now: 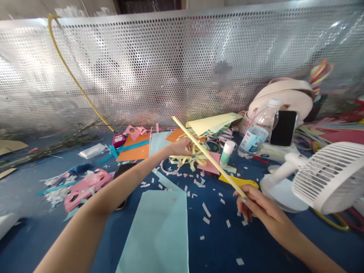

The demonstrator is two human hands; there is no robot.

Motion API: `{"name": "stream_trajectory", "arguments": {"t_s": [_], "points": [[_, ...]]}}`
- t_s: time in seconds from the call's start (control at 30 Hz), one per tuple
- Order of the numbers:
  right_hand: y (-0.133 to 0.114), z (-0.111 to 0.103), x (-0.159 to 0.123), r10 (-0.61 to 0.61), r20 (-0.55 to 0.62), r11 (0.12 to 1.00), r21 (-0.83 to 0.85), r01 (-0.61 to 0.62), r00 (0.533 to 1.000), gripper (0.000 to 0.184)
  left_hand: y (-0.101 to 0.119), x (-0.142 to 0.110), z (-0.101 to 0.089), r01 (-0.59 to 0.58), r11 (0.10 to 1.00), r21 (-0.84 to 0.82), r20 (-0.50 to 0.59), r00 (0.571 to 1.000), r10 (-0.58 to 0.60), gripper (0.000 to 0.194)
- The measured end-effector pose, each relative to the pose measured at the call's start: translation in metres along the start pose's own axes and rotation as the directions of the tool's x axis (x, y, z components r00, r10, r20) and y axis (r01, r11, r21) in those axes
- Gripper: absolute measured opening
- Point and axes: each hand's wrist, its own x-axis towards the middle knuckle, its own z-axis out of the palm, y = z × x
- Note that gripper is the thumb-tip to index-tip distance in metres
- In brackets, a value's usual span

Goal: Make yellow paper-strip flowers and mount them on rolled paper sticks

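Note:
A long, narrow pale-yellow paper strip (209, 157) is pinched near its lower end in my right hand (257, 206). It slants up and left across the view, its far end clear of the desk. My left hand (181, 147) reaches over a heap of curled yellow paper strips (195, 161). Its fingers look apart, but their tips are partly hidden behind the long strip. Just below that hand lies a ring-shaped tape roll (170, 167). A light-blue paper sheet (159, 231) lies flat in front of me.
A glue stick (226, 153), plastic bottle (256, 132), phone (283, 128) and white fan (321, 178) stand at right. Yellow-handled scissors or a cutter (239, 181) lie near my right hand. Pink paper scraps (88, 185) lie left. A perforated metal screen (159, 68) closes the back.

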Motion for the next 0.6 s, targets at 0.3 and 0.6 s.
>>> {"name": "stream_trajectory", "arguments": {"t_s": [0.3, 0.6], "points": [[0.001, 0.005, 0.003, -0.016, -0.103, 1.0, 0.021, 0.018, 0.995, 0.031, -0.003, -0.002, -0.012, 0.083, 0.996, 0.023, 0.033, 0.996, -0.083, 0.084], [0.003, 0.004, 0.006, -0.011, -0.097, 0.998, 0.055, 0.016, 0.995, 0.03, -0.017, -0.01, -0.008, 0.143, 0.922, -0.359, 0.037, 0.99, -0.138, 0.092]]}}
